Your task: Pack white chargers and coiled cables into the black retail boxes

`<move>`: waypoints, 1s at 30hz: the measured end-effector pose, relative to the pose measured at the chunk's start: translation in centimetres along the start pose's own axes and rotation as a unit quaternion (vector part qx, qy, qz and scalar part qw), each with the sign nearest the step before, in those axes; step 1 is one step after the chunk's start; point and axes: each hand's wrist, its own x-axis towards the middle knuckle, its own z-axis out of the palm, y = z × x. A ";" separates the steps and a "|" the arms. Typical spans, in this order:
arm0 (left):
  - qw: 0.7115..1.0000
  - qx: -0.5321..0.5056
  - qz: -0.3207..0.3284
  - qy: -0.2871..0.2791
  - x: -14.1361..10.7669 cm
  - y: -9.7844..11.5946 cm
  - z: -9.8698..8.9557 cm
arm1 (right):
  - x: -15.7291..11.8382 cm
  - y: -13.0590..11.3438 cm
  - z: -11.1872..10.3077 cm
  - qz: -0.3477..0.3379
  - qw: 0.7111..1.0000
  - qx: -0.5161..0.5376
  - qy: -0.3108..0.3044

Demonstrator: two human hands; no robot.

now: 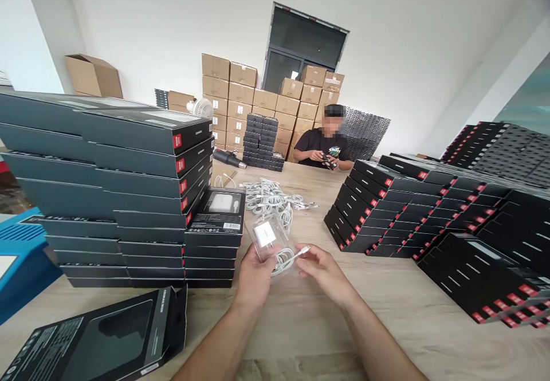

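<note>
My left hand (254,272) grips a clear plastic tray (278,233) at its near left side. A white charger plug (264,234) sits in the upper part of that tray. Below it lies a coiled white charging cable (281,262), partly inside the tray. With thumb and fingers closed, my right hand (321,269) pinches the cable near its connector (304,250), at the tray's right edge. Just beyond the tray is a tangled heap of white cables (270,197). An opened black box (103,335) with a window lies at the near left, its end flap out.
Tall stacks of black boxes stand on the left (141,192) and the right (399,203) of the wooden table (301,335). Across it sits a person (324,146) holding a small dark item. A heat gun (230,158) lies behind the left stack. Brown cartons (240,94) line the wall.
</note>
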 end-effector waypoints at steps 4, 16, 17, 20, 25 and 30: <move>1.000 0.009 0.005 -0.008 -0.1 0.2 0.1 | 0.1 -0.2 -0.6 -0.036 0.999 0.014 0.013; 0.999 0.007 -0.013 -0.029 -0.6 0.6 0.5 | 0.4 0.2 0.3 -0.003 0.971 0.223 0.082; 0.999 0.009 -0.018 -0.035 -0.8 0.7 0.7 | 0.4 0.0 0.5 -0.002 0.967 0.238 0.093; 0.997 -0.008 -0.032 -0.066 -1.2 0.9 0.9 | 0.1 -0.7 0.7 -0.004 0.963 0.245 0.109; 0.999 -0.017 -0.010 -0.046 -0.7 0.3 0.6 | -0.2 -1.5 1.1 -0.050 0.968 0.194 0.148; 0.996 -0.057 -0.009 -0.073 -1.1 0.7 0.9 | -0.5 -1.4 2.6 -0.136 0.970 0.063 0.192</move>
